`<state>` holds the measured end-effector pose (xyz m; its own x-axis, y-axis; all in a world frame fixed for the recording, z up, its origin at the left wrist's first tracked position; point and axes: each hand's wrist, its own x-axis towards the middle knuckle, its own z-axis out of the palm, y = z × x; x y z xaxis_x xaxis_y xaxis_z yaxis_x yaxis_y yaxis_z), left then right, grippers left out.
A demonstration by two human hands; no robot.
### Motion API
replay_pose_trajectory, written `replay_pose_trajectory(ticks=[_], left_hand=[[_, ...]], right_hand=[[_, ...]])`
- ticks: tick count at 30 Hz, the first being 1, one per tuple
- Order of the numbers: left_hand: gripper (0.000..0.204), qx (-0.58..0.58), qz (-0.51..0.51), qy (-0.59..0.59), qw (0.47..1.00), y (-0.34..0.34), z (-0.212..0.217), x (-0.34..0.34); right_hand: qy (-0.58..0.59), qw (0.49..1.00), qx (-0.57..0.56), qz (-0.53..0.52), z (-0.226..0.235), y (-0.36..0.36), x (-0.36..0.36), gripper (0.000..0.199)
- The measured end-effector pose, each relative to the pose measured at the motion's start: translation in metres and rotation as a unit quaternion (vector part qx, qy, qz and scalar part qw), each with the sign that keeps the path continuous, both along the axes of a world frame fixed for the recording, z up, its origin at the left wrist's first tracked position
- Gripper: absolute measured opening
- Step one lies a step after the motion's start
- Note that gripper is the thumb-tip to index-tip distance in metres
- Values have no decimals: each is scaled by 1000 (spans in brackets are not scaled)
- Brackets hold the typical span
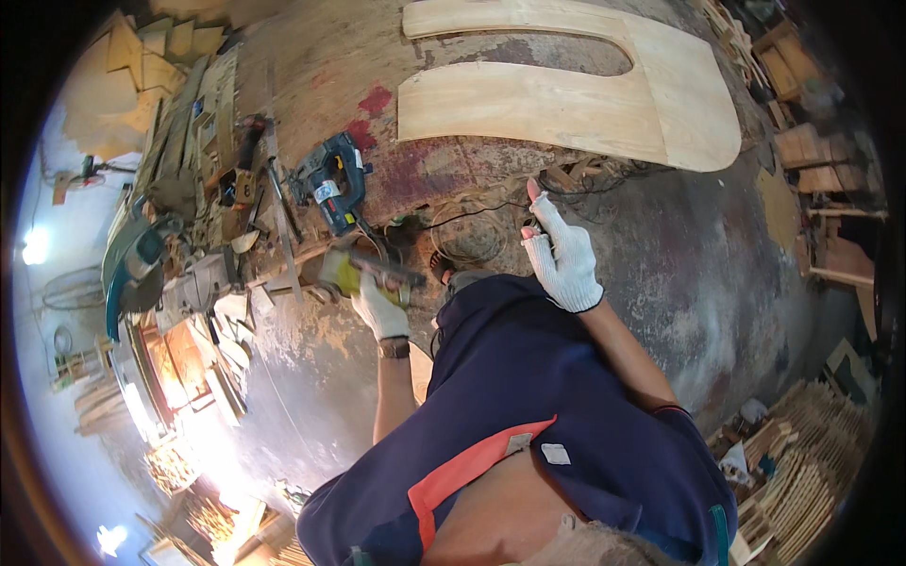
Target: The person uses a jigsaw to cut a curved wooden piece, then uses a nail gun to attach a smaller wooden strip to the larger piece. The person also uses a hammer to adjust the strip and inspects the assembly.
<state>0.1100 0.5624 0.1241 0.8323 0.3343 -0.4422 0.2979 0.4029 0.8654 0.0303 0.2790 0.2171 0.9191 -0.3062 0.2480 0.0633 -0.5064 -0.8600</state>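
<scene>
Head view: left hand (380, 307) gloved, clenched around yellow power tool (363, 274) on stained workbench (311, 75), right hand (564, 257) released, fingers spread above tangled cord (472, 236) (apparently for clearance), blue jigsaw (332, 181) and U-shaped plywood panel (604, 99) nearby.

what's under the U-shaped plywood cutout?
The U-shaped plywood cutout lies flat on a worn board with red stains; the board shows through the slot between its two arms. Whatever lies directly beneath the pale plywood itself is covered.
</scene>
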Motion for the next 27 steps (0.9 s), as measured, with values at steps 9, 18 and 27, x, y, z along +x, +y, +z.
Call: replay_pose_trajectory(ticks=[9,18,27], left_hand=[[32,-264,-214,-384,859,-136,244,4],[41,-215,-210,-438,847,-168,321,2],[35,-256,-247,-468,809,-209,333,94]], right_hand=[[-123,971,-129,159,108,-36,-10,77],[-297,936,-148,121,153,-48,8,72],[-386,918,-8,86,165,-17,75,45]])
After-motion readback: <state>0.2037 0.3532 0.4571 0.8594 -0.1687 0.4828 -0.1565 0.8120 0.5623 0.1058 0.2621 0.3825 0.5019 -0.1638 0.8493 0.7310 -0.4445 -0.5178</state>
